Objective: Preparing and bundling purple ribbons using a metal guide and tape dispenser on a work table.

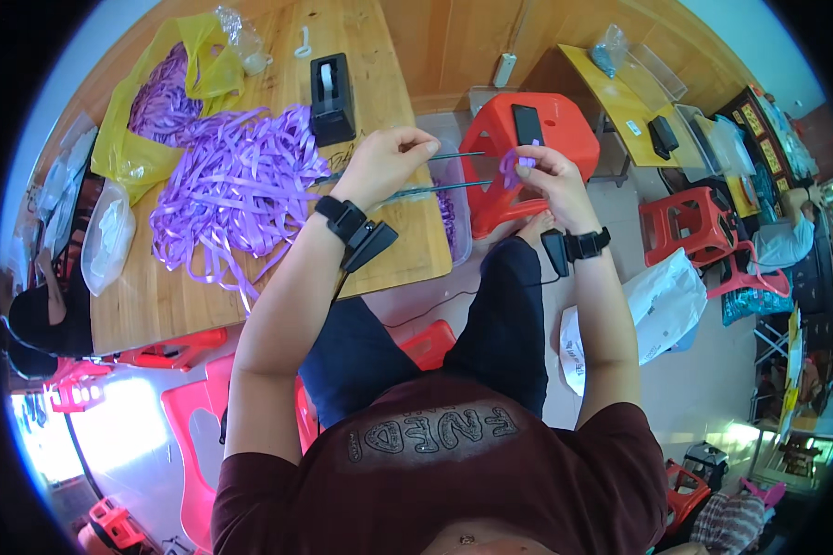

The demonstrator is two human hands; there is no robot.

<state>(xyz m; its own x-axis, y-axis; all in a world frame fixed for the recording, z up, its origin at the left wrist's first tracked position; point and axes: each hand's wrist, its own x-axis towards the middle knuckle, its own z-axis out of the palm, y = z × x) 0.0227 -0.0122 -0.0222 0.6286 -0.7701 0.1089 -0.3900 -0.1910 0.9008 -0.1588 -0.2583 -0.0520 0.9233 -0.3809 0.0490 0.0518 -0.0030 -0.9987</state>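
My right hand [555, 180] pinches a small looped piece of purple ribbon [509, 167] between thumb and fingers, just beyond the tips of two thin dark rods [463, 185]. The rods stick out past the table's right edge, fixed at the table with what looks like clear tape. Over that edge, above the rods, my left hand [387, 166] has thumb and forefinger pressed together; whatever is between them is too small to make out. Left of it, a large tangled heap of purple ribbon [241, 190] spreads across the wooden table [403, 250].
A black tape dispenser [332, 106] stands behind the heap, beside a yellow bag [111, 139] of more ribbon. Below the rods sits a clear plastic bin [462, 236] with purple pieces. A red stool [574, 129] bears a dark phone [528, 125]. A white bag [652, 310] lies at right.
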